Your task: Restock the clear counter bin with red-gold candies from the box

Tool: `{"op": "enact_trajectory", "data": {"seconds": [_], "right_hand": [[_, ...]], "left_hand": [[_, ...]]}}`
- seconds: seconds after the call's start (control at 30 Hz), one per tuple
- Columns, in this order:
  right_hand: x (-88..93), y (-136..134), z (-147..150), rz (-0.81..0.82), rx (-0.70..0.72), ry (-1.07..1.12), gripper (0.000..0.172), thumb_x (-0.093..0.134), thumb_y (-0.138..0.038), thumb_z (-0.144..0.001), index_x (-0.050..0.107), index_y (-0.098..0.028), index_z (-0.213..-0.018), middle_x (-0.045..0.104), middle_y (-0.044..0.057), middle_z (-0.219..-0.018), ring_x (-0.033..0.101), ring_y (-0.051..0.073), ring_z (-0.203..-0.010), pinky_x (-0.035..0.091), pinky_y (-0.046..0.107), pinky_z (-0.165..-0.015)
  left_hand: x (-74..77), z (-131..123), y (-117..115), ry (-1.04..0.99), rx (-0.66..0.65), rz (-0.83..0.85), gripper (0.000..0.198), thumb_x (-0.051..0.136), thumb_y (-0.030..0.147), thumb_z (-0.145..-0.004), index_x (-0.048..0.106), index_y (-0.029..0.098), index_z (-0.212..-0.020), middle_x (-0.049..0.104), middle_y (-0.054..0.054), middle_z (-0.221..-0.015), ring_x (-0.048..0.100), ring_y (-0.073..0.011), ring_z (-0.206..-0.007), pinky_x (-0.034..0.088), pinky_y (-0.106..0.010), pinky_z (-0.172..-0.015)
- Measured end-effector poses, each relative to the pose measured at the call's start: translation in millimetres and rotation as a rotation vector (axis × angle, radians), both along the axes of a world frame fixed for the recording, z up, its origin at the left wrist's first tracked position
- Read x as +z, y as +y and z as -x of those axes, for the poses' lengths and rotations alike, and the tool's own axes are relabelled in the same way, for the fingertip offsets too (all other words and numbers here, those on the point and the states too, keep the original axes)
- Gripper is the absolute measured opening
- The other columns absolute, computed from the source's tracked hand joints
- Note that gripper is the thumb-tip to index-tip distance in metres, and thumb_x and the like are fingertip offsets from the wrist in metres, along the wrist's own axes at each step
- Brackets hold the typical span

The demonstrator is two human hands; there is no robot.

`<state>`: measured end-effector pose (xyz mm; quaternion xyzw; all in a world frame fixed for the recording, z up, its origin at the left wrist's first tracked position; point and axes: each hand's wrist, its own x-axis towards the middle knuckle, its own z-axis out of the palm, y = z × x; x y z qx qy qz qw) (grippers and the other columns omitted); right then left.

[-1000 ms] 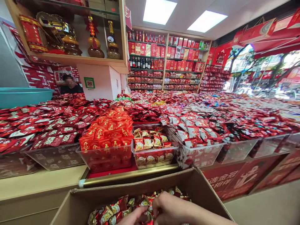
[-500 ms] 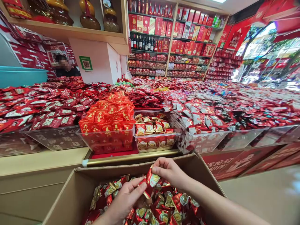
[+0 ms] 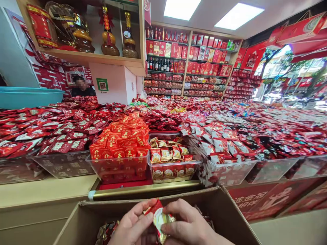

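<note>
My left hand [image 3: 133, 224] and my right hand [image 3: 187, 223] meet at the bottom of the view, over an open cardboard box [image 3: 224, 211]. Both pinch small red and gold wrapped candies [image 3: 158, 217] between fingers and thumbs. More of the same candies [image 3: 107, 231] lie in the box beneath. Straight ahead, a clear bin [image 3: 173, 170] on the counter is partly filled with matching red and gold packets.
Clear bins of red packets fill the counter: orange-red ones [image 3: 120, 143] left of centre, red and silver ones [image 3: 219, 146] to the right. A teal tub [image 3: 28, 97] sits far left. A person [image 3: 81, 86] stays behind the display. Shelves of red boxes line the back wall.
My hands rose from the box with candies and closed together; the view tilted down and back up.
</note>
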<state>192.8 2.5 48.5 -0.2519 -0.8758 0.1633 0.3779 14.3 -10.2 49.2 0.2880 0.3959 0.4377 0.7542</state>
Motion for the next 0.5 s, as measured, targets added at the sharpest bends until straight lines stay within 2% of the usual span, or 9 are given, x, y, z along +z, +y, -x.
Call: {"op": "enact_trajectory", "data": {"seconds": [0.07,0.13,0.23,0.3,0.4,0.5], "right_hand": [[0.3,-1.9,3.2,0.192,-0.011,0.131,0.019,0.06,-0.031,-0.066,0.058,-0.022,-0.082,0.052,0.008,-0.101,0.051,0.015,-0.085,0.043,0.024,-0.07],[-2.8,-1.9,8.3,0.385,-0.077,0.273,0.013,0.058,-0.03,-0.069,0.055,-0.019,-0.075,0.051,0.008,-0.1,0.049,0.016,-0.089,0.042,0.026,-0.074],[-11.7,-2.1,16.5,0.717,-0.128,0.409,0.015,0.055,-0.03,-0.071,0.047,-0.018,-0.072,0.053,0.004,-0.079,0.05,0.012,-0.071,0.042,0.023,-0.061],[-14.3,-3.2,19.3,0.855,-0.101,0.441,0.018,0.056,-0.031,-0.07,0.045,-0.017,-0.072,0.049,-0.002,-0.065,0.044,0.008,-0.057,0.039,0.02,-0.051],[-0.8,1.4,15.6,0.871,-0.082,0.451,0.018,0.057,-0.03,-0.069,0.045,-0.017,-0.071,0.045,-0.004,-0.059,0.04,0.006,-0.051,0.036,0.018,-0.047],[35.0,26.9,5.0,0.757,-0.153,0.51,0.018,0.057,-0.03,-0.068,0.046,-0.016,-0.069,0.049,-0.004,-0.056,0.045,0.006,-0.047,0.038,0.019,-0.045]], "left_hand": [[7.1,3.9,0.4,0.111,0.052,-0.122,0.041,0.067,0.024,-0.062,0.052,0.017,-0.099,0.065,0.0,-0.065,0.058,-0.0108,-0.056,0.044,-0.021,-0.053],[10.2,7.7,1.2,0.214,0.058,-0.214,0.04,0.064,0.023,-0.065,0.049,0.017,-0.102,0.065,0.0,-0.065,0.058,-0.0113,-0.058,0.044,-0.021,-0.056],[9.7,10.3,1.3,0.26,0.041,-0.258,0.044,0.062,0.022,-0.067,0.043,0.019,-0.107,0.066,-0.001,-0.073,0.059,-0.0127,-0.062,0.045,-0.024,-0.061],[8.8,9.9,0.3,0.241,0.031,-0.255,0.051,0.063,0.022,-0.066,0.038,0.021,-0.111,0.066,-0.001,-0.076,0.058,-0.0116,-0.058,0.045,-0.024,-0.059],[8.7,8.3,-1.4,0.177,0.047,-0.267,0.059,0.062,0.026,-0.066,0.03,0.025,-0.116,0.066,-0.003,-0.086,0.058,-0.0132,-0.061,0.044,-0.024,-0.056],[8.3,8.3,-1.8,0.209,0.101,-0.268,0.054,0.06,0.035,-0.066,0.035,0.024,-0.112,0.064,-0.005,-0.091,0.059,-0.0168,-0.069,0.042,-0.023,-0.055]]}}
